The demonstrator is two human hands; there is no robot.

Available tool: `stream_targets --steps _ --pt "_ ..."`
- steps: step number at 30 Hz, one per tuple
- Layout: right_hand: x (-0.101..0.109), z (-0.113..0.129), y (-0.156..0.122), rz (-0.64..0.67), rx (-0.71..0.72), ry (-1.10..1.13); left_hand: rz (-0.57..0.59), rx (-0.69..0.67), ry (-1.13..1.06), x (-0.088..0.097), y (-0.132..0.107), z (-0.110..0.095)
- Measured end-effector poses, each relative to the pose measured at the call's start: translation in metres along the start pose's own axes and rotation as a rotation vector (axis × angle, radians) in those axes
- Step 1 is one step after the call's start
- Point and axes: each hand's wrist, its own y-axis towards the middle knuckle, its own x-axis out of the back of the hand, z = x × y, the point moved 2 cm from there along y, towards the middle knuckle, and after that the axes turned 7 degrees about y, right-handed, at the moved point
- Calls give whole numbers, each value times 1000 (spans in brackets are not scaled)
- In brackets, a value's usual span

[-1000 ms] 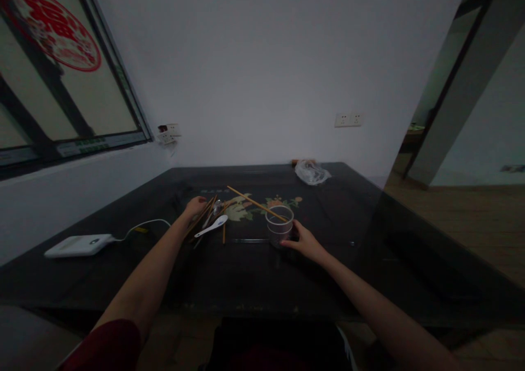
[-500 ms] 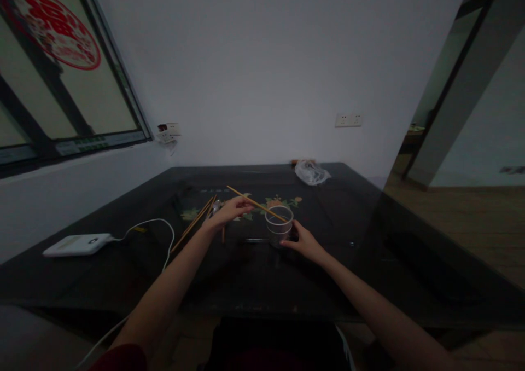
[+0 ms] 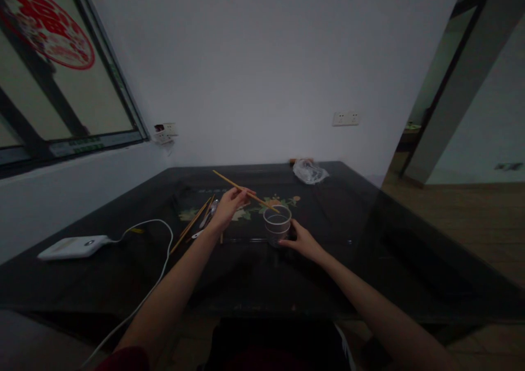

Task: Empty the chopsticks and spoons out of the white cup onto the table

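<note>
My left hand point(image 3: 230, 207) pinches a wooden chopstick point(image 3: 229, 183) near its middle and holds it raised and slanted, its lower tip at the rim of a clear plastic cup point(image 3: 277, 225). My right hand point(image 3: 301, 241) grips that cup by its lower right side on the dark table point(image 3: 123, 261). More chopsticks point(image 3: 193, 226) and a metal spoon point(image 3: 210, 213) lie just left of my left hand. A white spoon point(image 3: 198, 233) shows partly beside my left wrist.
A white box-shaped device point(image 3: 68, 247) with a white cable point(image 3: 164, 250) sits at the table's left. A crumpled clear plastic bag point(image 3: 309, 172) lies at the far edge by the wall. A window is at left, a doorway at right.
My left hand left the pile of chopsticks, moved right, took hold of the chopstick resting on the cup and lifted it. My right hand stayed on the cup.
</note>
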Motion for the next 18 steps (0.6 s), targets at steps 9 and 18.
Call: stream_targets --steps 9,18 --pt "1 -4 0 3 2 5 -241 -26 475 99 2 -18" --pt "1 -2 1 -14 -6 -30 -89 303 1144 109 -5 60"
